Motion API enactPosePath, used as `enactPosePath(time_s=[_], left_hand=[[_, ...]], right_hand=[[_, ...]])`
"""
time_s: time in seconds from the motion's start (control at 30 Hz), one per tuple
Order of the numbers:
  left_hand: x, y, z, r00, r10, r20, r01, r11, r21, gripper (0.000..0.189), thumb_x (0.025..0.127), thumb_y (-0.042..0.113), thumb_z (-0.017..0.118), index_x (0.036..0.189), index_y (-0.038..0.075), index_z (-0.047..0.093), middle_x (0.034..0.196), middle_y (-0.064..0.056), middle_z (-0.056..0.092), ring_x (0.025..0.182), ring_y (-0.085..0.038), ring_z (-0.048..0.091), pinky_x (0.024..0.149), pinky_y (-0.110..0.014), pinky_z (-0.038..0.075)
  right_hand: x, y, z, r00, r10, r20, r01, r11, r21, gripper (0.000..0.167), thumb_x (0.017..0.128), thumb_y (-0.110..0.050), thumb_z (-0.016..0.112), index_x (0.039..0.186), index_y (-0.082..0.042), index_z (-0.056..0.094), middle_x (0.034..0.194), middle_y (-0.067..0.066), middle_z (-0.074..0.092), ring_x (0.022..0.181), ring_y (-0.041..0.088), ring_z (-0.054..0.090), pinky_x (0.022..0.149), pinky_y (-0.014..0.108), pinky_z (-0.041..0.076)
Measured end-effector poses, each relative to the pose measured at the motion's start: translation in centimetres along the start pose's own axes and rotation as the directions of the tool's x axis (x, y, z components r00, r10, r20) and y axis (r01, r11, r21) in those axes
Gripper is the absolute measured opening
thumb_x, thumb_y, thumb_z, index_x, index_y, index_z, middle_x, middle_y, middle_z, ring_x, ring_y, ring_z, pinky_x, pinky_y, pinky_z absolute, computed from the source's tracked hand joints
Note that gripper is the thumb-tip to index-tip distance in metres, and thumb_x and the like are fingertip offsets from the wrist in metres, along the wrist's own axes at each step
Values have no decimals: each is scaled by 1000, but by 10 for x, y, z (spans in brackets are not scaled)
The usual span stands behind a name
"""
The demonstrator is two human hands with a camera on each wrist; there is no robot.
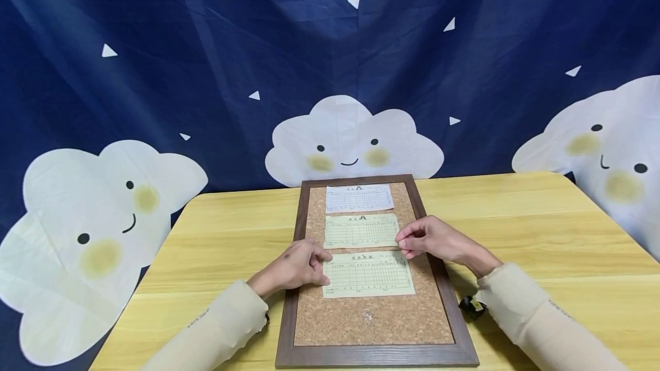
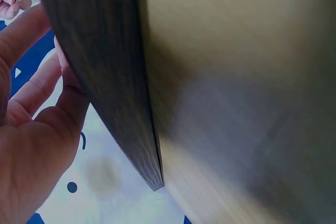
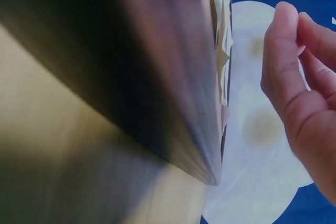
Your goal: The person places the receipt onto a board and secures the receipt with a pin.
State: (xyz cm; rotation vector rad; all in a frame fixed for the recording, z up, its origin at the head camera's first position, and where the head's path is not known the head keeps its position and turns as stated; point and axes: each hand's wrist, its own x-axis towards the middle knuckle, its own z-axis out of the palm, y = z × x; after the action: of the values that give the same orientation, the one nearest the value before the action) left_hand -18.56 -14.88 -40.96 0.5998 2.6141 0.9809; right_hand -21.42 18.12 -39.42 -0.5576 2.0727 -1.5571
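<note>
A framed corkboard (image 1: 330, 325) lies on the table with three printed form slips on it, one above another. The top slip (image 1: 356, 202) is white; the middle slip (image 1: 356, 233) and the lowest slip (image 1: 368, 279) are pale yellow-green. My left hand (image 1: 296, 265) reaches over the frame's left side, its fingers spread and touching the lowest slip's left edge. Above that slip's upper right corner, my right hand (image 1: 425, 239) has thumb and index fingertip together, pinching a tiny pale pin-like thing. Its exact kind I cannot tell.
Below the slips, a small cluster of clear bits (image 1: 367, 316) lies on the cork. The board rests on a light wooden table (image 1: 541, 216). Behind hangs a dark blue cloth (image 1: 309, 44) with white clouds. A dark wrist-worn device (image 1: 471, 306) shows by the right sleeve.
</note>
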Motion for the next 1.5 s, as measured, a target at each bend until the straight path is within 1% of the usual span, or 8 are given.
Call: enactPosePath(time_s=[0.07, 0.27, 0.47, 0.6, 0.73, 0.93, 1.2, 1.5], left_hand=[[0, 0, 0, 1000, 1, 0, -1, 1000, -1, 41, 73, 7, 88, 110, 2, 74, 71, 7, 60, 86, -10, 54, 96, -41, 45], [0, 0, 0, 1000, 6, 3, -6, 1000, 4, 42, 73, 8, 89, 111, 2, 74, 72, 7, 61, 84, -9, 54, 93, -39, 46], [0, 0, 0, 1000, 8, -2, -8, 1000, 11, 42, 73, 9, 89, 111, 2, 74, 75, 6, 60, 82, -9, 54, 92, -38, 46], [0, 1, 0, 1000, -5, -3, 5, 1000, 4, 42, 73, 7, 88, 112, 2, 74, 72, 7, 60, 85, -8, 54, 92, -38, 47], [-1, 2, 0, 1000, -15, -1, 15, 1000, -11, 43, 72, 6, 88, 112, 1, 73, 73, 7, 61, 85, -8, 54, 92, -37, 47], [-1, 1, 0, 1000, -13, -2, 13, 1000, -21, 42, 72, 6, 88, 111, 2, 73, 76, 6, 60, 83, -9, 55, 91, -37, 47], [0, 1, 0, 1000, -15, 1, 15, 1000, -15, 42, 72, 6, 88, 111, 1, 73, 69, 7, 61, 91, -11, 55, 96, -41, 45], [-1, 1, 0, 1000, -22, 2, 22, 999, -23, 40, 73, 6, 88, 110, 2, 74, 64, 7, 61, 100, -14, 56, 103, -46, 42]], right_hand=[[2, -2, 0, 1000, 15, 6, -15, 1000, 1, 21, 97, 4, 59, 107, 22, 59, 86, 16, 68, 77, 16, 67, 75, 31, 59], [7, -10, 0, 999, 39, 29, -39, 999, -10, 21, 97, 2, 60, 106, 21, 59, 81, 10, 65, 73, 15, 65, 73, 33, 59], [12, -17, 6, 998, 40, 45, -40, 999, -4, 23, 97, 0, 62, 107, 20, 59, 83, 10, 66, 76, 19, 66, 76, 35, 59], [17, -18, 12, 998, 29, 64, -29, 1000, -5, 22, 97, 2, 60, 108, 21, 59, 84, 11, 65, 75, 17, 65, 76, 37, 59], [22, -16, 20, 996, 25, 84, -22, 999, -34, 17, 96, 4, 61, 104, 19, 62, 83, 12, 65, 70, 14, 63, 72, 34, 59], [28, -16, 27, 995, 33, 91, -28, 998, -54, 11, 94, 7, 61, 98, 18, 63, 79, 12, 65, 68, 13, 62, 68, 29, 59], [33, -18, 29, 991, 88, 103, -80, 993, -83, 12, 96, 5, 60, 98, 16, 63, 72, 8, 60, 64, 14, 59, 64, 26, 56], [39, -22, 32, 974, 203, 104, -198, 979, -55, 13, 100, 4, 53, 101, 12, 63, 71, 6, 56, 59, 12, 54, 57, 22, 51]])
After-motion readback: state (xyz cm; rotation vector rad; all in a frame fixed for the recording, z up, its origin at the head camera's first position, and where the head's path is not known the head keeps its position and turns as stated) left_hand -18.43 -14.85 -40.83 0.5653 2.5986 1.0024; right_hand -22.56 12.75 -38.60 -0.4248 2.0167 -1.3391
